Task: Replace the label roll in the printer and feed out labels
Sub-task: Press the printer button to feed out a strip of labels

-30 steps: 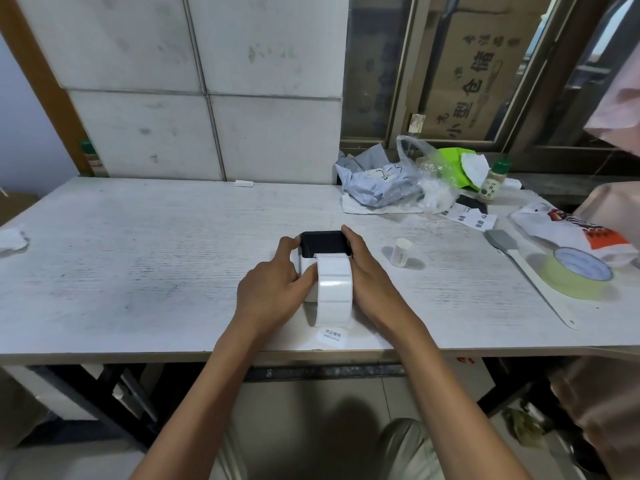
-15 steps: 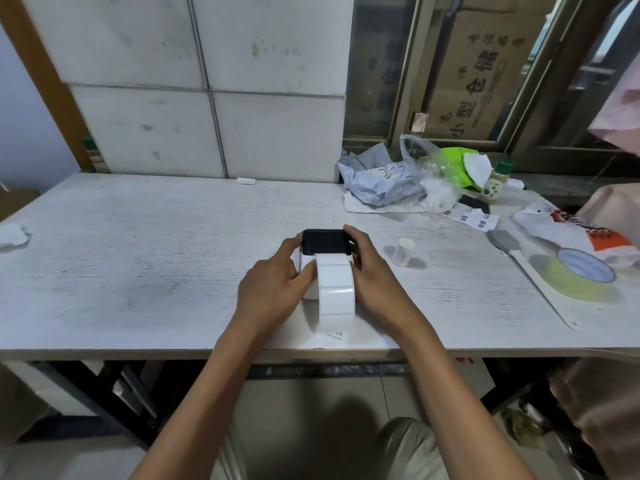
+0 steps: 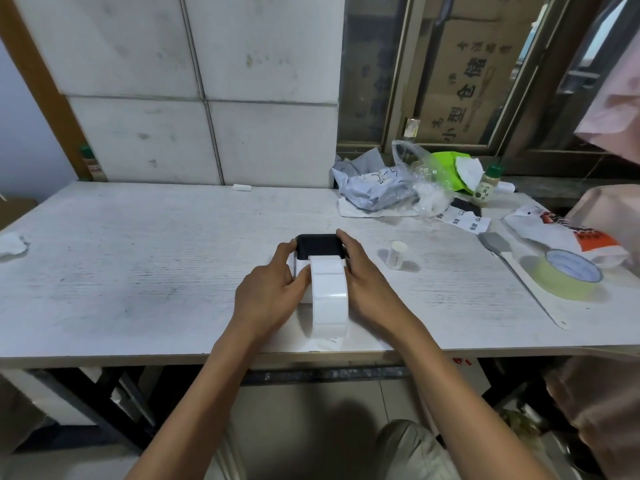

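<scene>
White blank labels [image 3: 329,299] arch from the black-topped label printer [image 3: 318,247] near the table [image 3: 138,271] front edge, clasped on either side by left hand [image 3: 268,296] and right hand [image 3: 367,282].

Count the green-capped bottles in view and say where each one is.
2. One green-capped bottle stands at the table's far right, beside the plastic bags. The other stands off the far left corner, against the brown door frame. More could hide behind the bags.
</scene>
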